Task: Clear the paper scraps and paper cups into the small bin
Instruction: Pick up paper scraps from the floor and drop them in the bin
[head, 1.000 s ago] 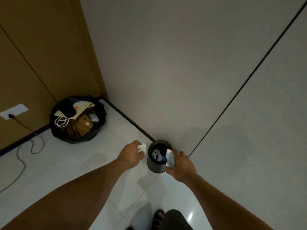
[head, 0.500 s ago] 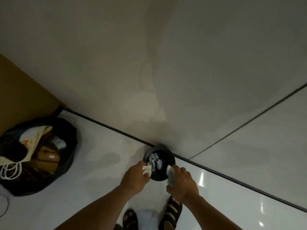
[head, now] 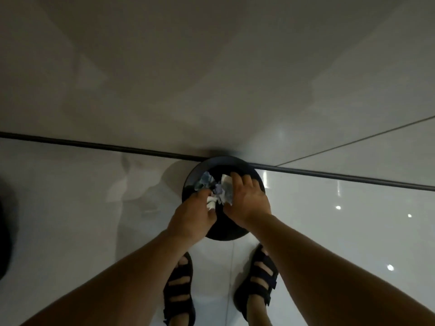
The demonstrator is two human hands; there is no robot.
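- At the far left edge of the frame, a dark rounded shape (head: 3, 231) sits on the glossy white floor (head: 70, 208); too little of it shows to tell what it is.
- A dark strip (head: 94, 145) runs across the middle of the frame, where the floor meets the pale wall (head: 211, 67).
- Left of centre, the left hand (head: 190, 217) reaches over the near rim of the small bin (head: 227, 234), its fingers (head: 202, 192) curled and pinching a white paper scrap (head: 211, 201) above the opening.
- The small bin, round and black, stands on the floor at centre frame, touching the dark strip at the foot of the wall.
- Inside it, in the upper left of the opening, lie crumpled bluish paper scraps (head: 206, 181).
- Just right of centre, the right hand (head: 247, 201) spreads over the bin's mouth, its fingers bent around a crumpled paper (head: 227, 188) and holding it within the rim.
- At the bottom of the frame, two feet in dark strapped sandals (head: 179, 295) stand just below the bin.
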